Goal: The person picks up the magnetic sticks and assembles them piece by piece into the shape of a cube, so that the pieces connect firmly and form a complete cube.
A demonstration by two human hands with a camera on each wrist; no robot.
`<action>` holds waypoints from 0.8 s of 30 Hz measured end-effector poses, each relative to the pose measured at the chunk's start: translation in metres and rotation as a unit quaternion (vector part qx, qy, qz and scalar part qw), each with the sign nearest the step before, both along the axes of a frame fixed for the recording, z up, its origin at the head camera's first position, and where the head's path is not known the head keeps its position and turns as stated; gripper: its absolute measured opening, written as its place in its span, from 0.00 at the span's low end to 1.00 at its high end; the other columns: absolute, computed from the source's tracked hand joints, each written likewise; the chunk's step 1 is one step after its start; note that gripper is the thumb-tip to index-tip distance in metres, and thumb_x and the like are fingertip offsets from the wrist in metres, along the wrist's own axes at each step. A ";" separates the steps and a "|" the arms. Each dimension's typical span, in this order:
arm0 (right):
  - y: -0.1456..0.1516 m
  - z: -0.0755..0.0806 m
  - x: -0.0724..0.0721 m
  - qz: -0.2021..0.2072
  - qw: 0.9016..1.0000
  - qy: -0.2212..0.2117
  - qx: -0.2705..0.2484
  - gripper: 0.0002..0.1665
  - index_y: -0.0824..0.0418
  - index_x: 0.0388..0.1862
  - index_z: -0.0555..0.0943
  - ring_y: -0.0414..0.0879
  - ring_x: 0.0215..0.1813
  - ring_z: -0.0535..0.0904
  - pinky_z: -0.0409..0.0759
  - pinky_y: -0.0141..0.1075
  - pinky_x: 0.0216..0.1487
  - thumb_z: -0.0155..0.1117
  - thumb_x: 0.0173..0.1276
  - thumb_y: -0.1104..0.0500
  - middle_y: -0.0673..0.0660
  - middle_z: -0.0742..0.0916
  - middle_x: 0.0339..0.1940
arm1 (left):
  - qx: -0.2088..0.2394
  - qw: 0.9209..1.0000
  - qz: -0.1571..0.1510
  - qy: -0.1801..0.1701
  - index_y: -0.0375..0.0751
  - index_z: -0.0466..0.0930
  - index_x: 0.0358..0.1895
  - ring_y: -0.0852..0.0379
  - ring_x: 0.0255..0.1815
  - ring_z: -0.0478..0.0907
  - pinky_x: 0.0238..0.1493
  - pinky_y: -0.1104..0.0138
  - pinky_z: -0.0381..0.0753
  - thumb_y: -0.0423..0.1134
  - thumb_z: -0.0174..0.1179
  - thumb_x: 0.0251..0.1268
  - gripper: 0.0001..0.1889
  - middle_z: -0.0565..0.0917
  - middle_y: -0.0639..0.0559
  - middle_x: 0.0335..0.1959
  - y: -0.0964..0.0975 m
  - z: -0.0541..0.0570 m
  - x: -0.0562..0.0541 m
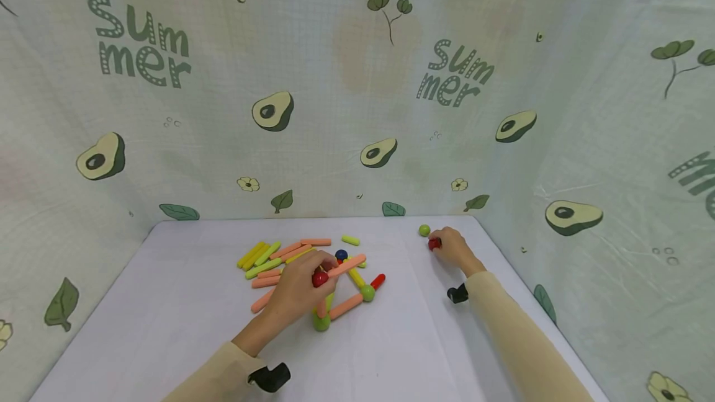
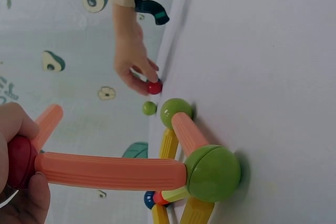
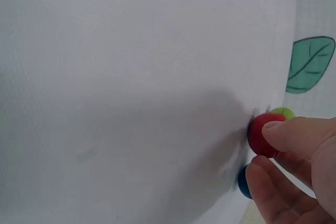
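Observation:
My left hand (image 1: 298, 287) pinches a red ball (image 2: 22, 162) with salmon rods attached. One salmon rod (image 2: 110, 170) runs from it to a green ball (image 2: 212, 173) low on the table, part of a frame of rods and balls. A second rod (image 1: 347, 265) sticks out from the red ball toward the right. At the table's far right, my right hand (image 1: 454, 248) pinches another red ball (image 3: 262, 135) between thumb and fingers. Close by are a green ball (image 1: 424, 230) and a blue ball (image 3: 244, 183), partly hidden by the fingers.
Loose yellow rods (image 1: 252, 255), lime rods (image 1: 264, 268) and salmon rods (image 1: 265, 281) lie left of the frame. A short lime rod (image 1: 350, 240) sits farther back. Printed curtains (image 1: 335, 191) rise along the back and right edges of the white table (image 1: 139, 309).

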State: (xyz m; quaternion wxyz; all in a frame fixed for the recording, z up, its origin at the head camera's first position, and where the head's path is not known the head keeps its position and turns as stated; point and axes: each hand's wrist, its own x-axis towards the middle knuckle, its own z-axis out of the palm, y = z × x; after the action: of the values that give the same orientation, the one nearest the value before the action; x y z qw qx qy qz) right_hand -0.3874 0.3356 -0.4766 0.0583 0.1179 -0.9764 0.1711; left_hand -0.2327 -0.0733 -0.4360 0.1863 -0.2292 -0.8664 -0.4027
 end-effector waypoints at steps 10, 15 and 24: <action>-0.012 0.005 0.014 0.035 0.998 -0.043 -0.020 0.16 0.68 0.54 0.86 0.58 0.50 0.83 0.83 0.55 0.58 0.73 0.68 0.70 0.63 0.89 0.47 | 0.004 0.999 -0.003 -0.041 0.50 0.86 0.47 0.61 0.35 0.76 0.37 0.70 0.81 0.31 0.76 0.61 0.15 0.82 0.64 0.36 0.000 0.000 -0.001; -0.030 0.017 0.027 0.064 0.996 -0.041 -0.046 0.16 0.65 0.56 0.86 0.52 0.46 0.84 0.86 0.48 0.54 0.73 0.72 0.65 0.60 0.89 0.48 | -0.006 1.000 0.007 -0.018 0.50 0.86 0.47 0.62 0.39 0.78 0.38 0.72 0.83 0.32 0.76 0.60 0.14 0.83 0.61 0.40 0.002 -0.002 -0.001; -0.091 0.062 0.070 0.162 0.981 0.006 -0.109 0.19 0.58 0.62 0.85 0.44 0.47 0.85 0.85 0.38 0.50 0.72 0.75 0.58 0.52 0.89 0.53 | -0.015 1.000 0.007 -0.023 0.52 0.86 0.47 0.64 0.37 0.76 0.38 0.71 0.82 0.34 0.76 0.62 0.13 0.81 0.65 0.38 0.002 0.000 -0.002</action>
State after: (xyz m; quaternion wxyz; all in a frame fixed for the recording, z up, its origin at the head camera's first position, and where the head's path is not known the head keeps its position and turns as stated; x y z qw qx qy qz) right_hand -0.3176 0.2451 -0.4141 0.0481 0.2680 -0.9196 0.2831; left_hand -0.2346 -0.0710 -0.4356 0.1655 -0.2159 -0.8780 -0.3939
